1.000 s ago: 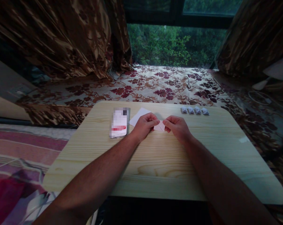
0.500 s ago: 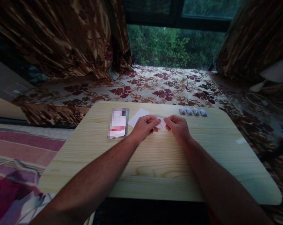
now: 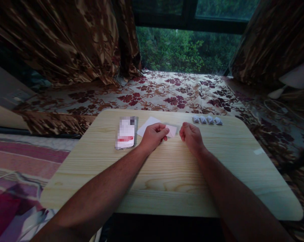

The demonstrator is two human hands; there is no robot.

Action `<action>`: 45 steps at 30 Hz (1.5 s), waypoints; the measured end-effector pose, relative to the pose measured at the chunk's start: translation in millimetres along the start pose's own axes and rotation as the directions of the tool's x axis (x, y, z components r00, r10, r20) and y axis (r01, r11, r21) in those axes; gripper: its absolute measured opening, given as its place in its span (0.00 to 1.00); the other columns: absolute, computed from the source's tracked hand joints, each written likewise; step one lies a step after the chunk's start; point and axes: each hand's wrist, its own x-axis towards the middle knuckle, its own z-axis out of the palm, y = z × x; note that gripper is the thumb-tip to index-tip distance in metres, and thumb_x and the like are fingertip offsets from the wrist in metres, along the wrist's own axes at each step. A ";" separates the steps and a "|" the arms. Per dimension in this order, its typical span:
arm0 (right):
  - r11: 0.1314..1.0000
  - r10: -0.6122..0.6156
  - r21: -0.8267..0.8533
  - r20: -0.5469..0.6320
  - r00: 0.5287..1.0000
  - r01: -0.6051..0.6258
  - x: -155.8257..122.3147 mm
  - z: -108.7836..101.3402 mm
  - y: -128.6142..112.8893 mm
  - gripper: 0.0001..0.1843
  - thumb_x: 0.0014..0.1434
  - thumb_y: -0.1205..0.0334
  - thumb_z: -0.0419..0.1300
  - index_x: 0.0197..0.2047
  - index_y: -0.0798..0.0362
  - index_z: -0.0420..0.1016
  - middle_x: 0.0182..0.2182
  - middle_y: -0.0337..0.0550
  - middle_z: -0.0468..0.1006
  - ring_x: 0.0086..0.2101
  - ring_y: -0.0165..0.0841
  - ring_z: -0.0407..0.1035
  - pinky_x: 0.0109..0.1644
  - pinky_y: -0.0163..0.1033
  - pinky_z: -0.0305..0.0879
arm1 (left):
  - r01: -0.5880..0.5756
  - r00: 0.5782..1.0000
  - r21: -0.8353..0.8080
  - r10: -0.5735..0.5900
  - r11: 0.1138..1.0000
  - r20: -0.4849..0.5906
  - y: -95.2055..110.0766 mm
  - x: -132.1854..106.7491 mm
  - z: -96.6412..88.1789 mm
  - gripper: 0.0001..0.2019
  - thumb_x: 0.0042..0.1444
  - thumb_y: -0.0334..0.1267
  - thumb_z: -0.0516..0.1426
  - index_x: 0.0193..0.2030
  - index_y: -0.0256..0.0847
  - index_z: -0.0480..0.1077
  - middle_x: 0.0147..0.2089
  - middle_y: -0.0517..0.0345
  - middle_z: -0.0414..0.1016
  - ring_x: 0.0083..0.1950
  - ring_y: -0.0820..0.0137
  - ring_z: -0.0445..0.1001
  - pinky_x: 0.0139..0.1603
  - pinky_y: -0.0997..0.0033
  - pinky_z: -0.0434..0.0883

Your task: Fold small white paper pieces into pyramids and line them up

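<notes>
A small folded square of white paper (image 3: 171, 131) is pinched at its left edge by my left hand (image 3: 155, 136), above the table's far half. Just to the right of it, apart from the paper, my right hand (image 3: 191, 136) has its fingers curled together, and nothing shows in them. Behind my left hand lies a flat white sheet of paper (image 3: 148, 124), partly covered by that hand. Several small folded white paper pieces (image 3: 207, 120) stand in a row near the far edge, beyond my right hand.
A phone (image 3: 126, 132), partly blurred, lies left of the sheet on the light wooden table (image 3: 172, 181). A small pale strip (image 3: 258, 151) is at the right side. Beyond stand a floral-covered ledge (image 3: 177, 90), curtains (image 3: 91, 40) and a white lamp (image 3: 296, 75).
My right hand has let go of the folded paper's right edge and drawn slightly right. My left hand keeps its pinch, and more of the paper shows.
</notes>
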 end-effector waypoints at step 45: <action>0.998 0.048 0.009 0.372 0.927 -0.055 -12.2 0.3 -16.3 0.12 0.54 0.56 0.66 0.27 0.53 0.70 0.19 0.34 0.72 0.20 0.26 0.64 0.26 0.33 0.60 | 0.106 0.951 -0.241 -0.028 0.965 0.308 -2.9 0.6 -4.0 0.15 0.46 0.44 0.67 0.30 0.37 0.69 0.25 0.61 0.69 0.26 0.75 0.65 0.28 0.73 0.58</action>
